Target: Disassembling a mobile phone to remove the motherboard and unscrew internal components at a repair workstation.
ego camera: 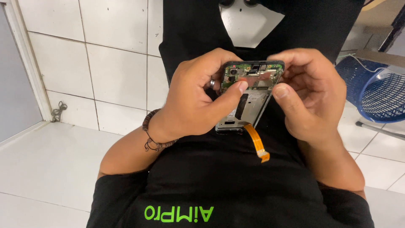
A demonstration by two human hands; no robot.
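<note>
I hold an opened phone [249, 95] over my lap, its back cover already off and the green circuit board bare at twelve o'clock. My left hand [198, 99] pinches its left edge, thumb pressed on the board. My right hand [308, 95] clamps the right edge. An orange ribbon cable [256, 142] hangs loose at six o'clock, not yet connected, I judge.

White tiled floor [114, 63] all round, grey grout lines. Blue plastic mesh chair [375, 90] right of the right grip, on thin metal legs. Small tangled cord [58, 111] lying on the tiles well left of the left grip, beside a pale grey door frame [25, 63].
</note>
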